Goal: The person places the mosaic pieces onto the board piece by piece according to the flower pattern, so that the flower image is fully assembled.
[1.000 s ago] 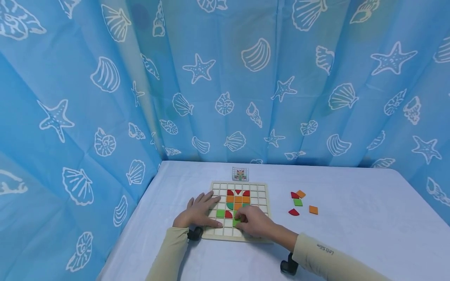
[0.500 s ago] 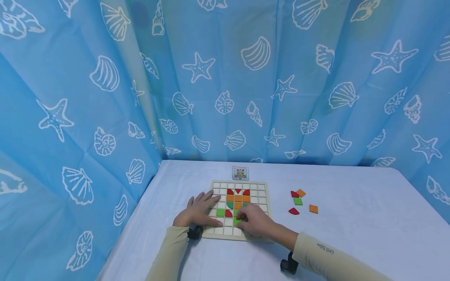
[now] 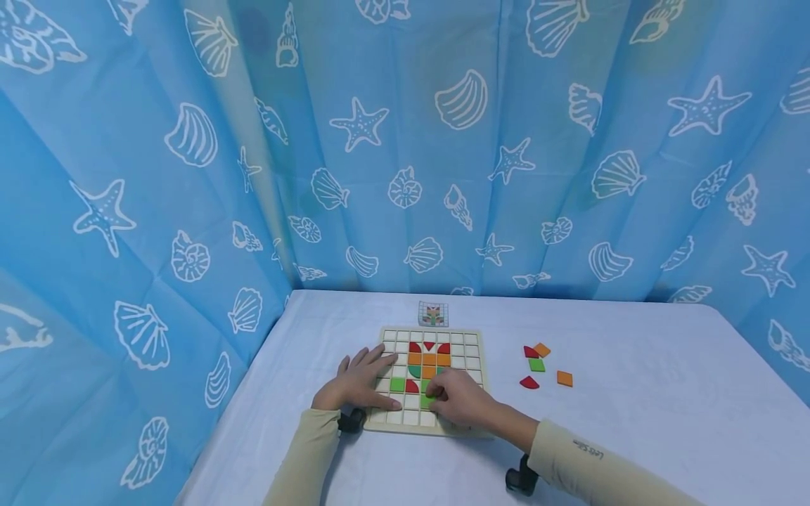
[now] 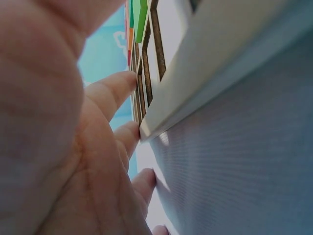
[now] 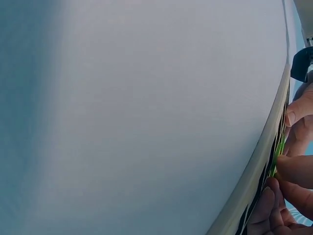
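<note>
A square, pale wooden grid board (image 3: 410,417) lies on the table with coloured tiles in its middle cells. My left hand (image 3: 354,385) rests on its left side, fingers spread; in the left wrist view two fingertips touch the rim and cells. Lower on the board, the curled thumb and fingers of my right hand (image 3: 460,399) pinch a green square tile (image 3: 425,402), partly hidden by them. In the right wrist view its thin green edge (image 5: 275,164) shows at the fingertips. Near it sit a red quarter-round tile (image 3: 411,386) and another green square tile (image 3: 397,384).
Right of the board lie loose tiles: an orange square (image 3: 564,379), a green square (image 3: 536,365), red quarter-rounds (image 3: 529,382) and a further orange one (image 3: 541,349). A small pattern card (image 3: 433,314) lies behind the board. A blue shell-print curtain (image 3: 405,140) hangs beyond the table.
Almost nothing moves. The right hand's fingertips shift very slightly to the right at the green square tile; the left hand stays in place on the board.
</note>
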The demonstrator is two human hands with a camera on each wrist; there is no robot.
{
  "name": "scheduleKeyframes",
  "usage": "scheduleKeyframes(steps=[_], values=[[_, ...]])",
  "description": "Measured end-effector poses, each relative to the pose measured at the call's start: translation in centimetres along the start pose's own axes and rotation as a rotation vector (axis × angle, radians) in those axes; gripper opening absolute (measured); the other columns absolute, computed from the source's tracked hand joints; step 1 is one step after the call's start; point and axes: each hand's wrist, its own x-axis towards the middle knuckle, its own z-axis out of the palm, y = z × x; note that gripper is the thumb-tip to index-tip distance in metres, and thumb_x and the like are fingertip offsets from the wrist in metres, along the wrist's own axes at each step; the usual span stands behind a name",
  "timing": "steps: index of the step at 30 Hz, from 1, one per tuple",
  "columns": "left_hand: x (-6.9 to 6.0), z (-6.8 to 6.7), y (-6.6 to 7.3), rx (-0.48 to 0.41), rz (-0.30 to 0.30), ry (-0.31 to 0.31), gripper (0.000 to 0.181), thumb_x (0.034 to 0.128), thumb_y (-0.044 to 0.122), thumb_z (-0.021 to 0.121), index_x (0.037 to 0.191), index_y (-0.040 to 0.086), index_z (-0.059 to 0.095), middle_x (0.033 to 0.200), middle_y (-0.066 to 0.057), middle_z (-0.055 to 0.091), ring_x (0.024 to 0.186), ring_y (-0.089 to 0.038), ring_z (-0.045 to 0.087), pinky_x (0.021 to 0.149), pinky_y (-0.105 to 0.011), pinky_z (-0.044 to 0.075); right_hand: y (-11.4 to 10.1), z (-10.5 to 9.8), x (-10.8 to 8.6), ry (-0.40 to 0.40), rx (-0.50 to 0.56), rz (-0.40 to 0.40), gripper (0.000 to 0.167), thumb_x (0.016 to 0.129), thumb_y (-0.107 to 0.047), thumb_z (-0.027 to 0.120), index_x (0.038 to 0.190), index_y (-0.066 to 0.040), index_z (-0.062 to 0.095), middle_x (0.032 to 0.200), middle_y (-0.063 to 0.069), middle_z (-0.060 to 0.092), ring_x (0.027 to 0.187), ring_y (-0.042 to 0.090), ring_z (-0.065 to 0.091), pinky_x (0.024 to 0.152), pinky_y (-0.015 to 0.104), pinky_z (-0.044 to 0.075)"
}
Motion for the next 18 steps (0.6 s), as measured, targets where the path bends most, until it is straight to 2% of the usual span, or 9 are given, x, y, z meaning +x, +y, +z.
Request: scheduleKeyframes(steps=[9,18], values=[[-0.1,-0.1,0.1,0.005,0.0,0.002,0.098,0.0715,0.062,0.079,0.154,0.029,0.036,0.165,-0.005,0.021,0.152,-0.038,0.013,0.12,-0.066,0.008,0.8,-0.9,0.1,-0.022,0.051,-0.037,0.016,0.085,-0.024,0.079,0.1,-0.017,0.076,0.087,-0.008,0.065,0.081,0.009,0.056,0.073,0.021,0.052],[0.0,0.0,-0.1,-0.017,0.003,0.001,0.1,0.0712,0.06,0.08,0.154,0.029,0.035,0.166,-0.004,0.02,0.153,-0.037,0.011,0.121,-0.064,0.006,2.5,-2.9,-0.3,-0.008,0.137,-0.038,0.02,0.086,-0.021,0.078,0.104,-0.014,0.072,0.096,-0.001,0.067,0.079,0.011,0.059,0.07,0.021,0.053]])
